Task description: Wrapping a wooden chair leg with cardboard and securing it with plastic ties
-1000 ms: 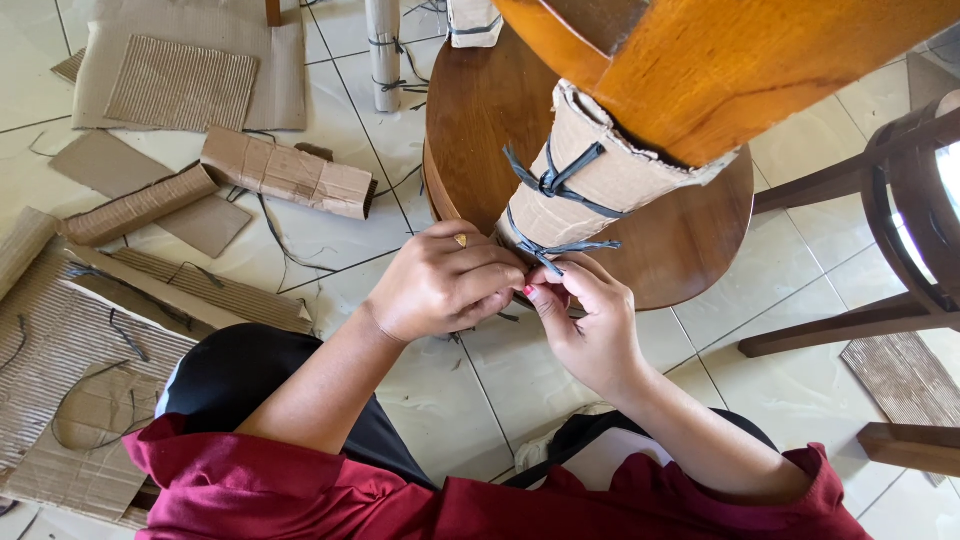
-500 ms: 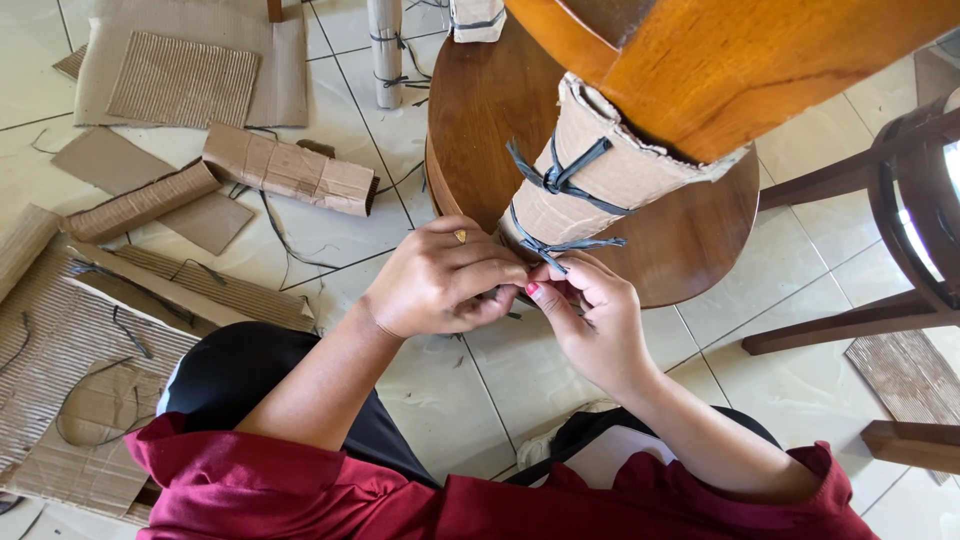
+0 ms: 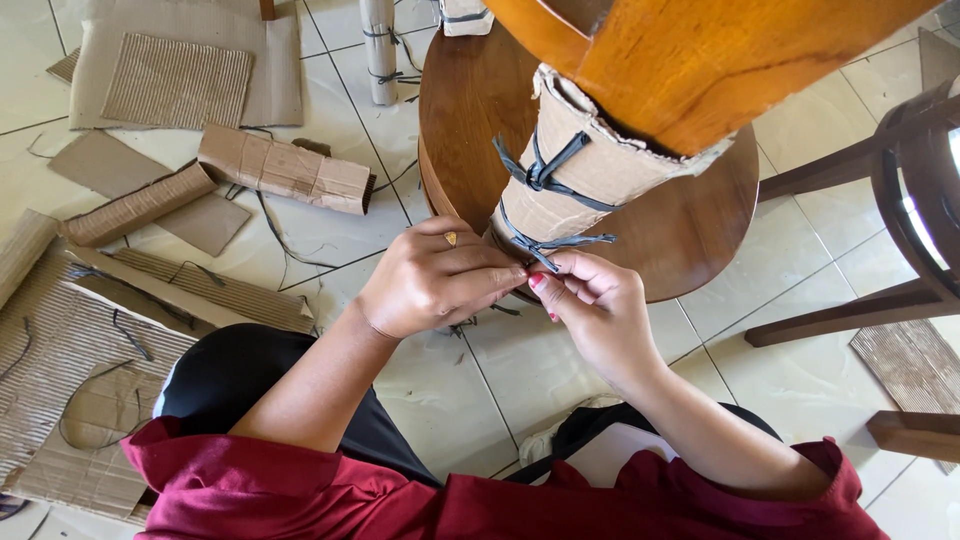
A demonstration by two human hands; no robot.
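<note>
A thick orange-brown wooden leg (image 3: 700,60) rises from a round wooden base (image 3: 690,225). Brown cardboard wrap (image 3: 585,175) covers its lower part, bound by two dark grey plastic straps (image 3: 545,175) knotted at the front. My left hand (image 3: 435,280) and my right hand (image 3: 590,305) meet at the bottom edge of the wrap, fingertips pinched together on the loose ends of the lower strap (image 3: 545,250). A ring shows on my left hand. What lies under my fingers is hidden.
Cardboard sheets and folded pieces (image 3: 285,170) with loose strap lengths litter the tiled floor on the left. A wrapped slim post (image 3: 380,50) stands at the top. A dark wooden chair frame (image 3: 900,200) stands to the right. My red sleeves and dark lap fill the bottom.
Both hands stay pinched on the lower strap, shifting slightly up and left against the wrap. The view has drifted a little.
</note>
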